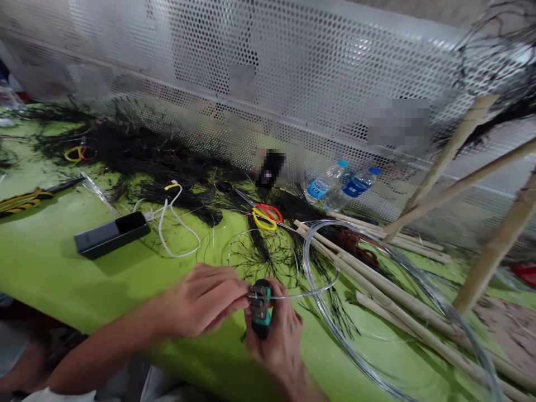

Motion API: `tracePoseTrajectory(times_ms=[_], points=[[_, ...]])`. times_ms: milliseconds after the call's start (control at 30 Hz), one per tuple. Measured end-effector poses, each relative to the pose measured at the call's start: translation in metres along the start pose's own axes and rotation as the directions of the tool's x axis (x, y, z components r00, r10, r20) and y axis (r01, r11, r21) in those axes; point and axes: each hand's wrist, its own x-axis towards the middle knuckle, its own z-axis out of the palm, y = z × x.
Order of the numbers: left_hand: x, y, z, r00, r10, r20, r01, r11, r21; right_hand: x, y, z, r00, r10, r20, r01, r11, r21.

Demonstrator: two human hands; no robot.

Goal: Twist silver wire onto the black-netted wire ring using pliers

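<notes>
Wire [293, 294], thin and silvery, at the near edge of the table [50, 262], free end caught in the head of the pliers [260, 306]. Sweeps away from there to the right into a big loose coil [377, 357] lying over sticks [389, 290]; probably left slack so the end can be worked without dragging the rest.

Pliers upright in the right hand [280, 346]: fingers wrapped shut around the teal handles, head up and turned toward the other hand, close to the body where force and sight are best. Jaws seemingly closed on the wire, though too small to be sure how tightly.

Left hand [203, 304] in from the left, fingertips pinched together right at the head of the pliers, as far as shows on the short end of the wire just beside the jaws. Looks like a steadying hold, keeping the end from twisting where the jaws bite.

Just beyond both hands, a small wire ring [234, 245] with black fibres [262, 258] fanned across it. Farther back, scissors [264, 215] with red and yellow handles, lying near. Left of them, a dark power bank [111, 234] with a white cable [178, 226]. Two bottles [339, 190] against the perforated screen [293, 84], well apart from the hands.
</notes>
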Motion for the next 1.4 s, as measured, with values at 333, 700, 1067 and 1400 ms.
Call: tracePoseTrajectory(times_ms=[333,700,1067,1400], points=[[0.006,-0.004,-0.004,0.989,0.145,0.043,-0.151,0.956,0.250,-0.021,0.002,0.001,0.995,0.091,0.049,-0.091,0.996,-0.011],[-0.005,-0.010,-0.003,0.997,0.064,0.034,-0.067,0.995,0.074,0.039,0.032,0.002,0.985,-0.148,-0.088,0.148,0.989,-0.005],[-0.002,-0.012,-0.004,0.999,0.052,0.003,-0.052,0.997,0.060,0.047,0.038,0.016,0.981,-0.182,-0.065,0.185,0.982,0.045],[-0.004,-0.016,-0.001,0.991,0.123,-0.046,-0.108,0.964,0.243,0.026,0.019,0.006,0.992,-0.113,0.061,0.110,0.993,0.045]])
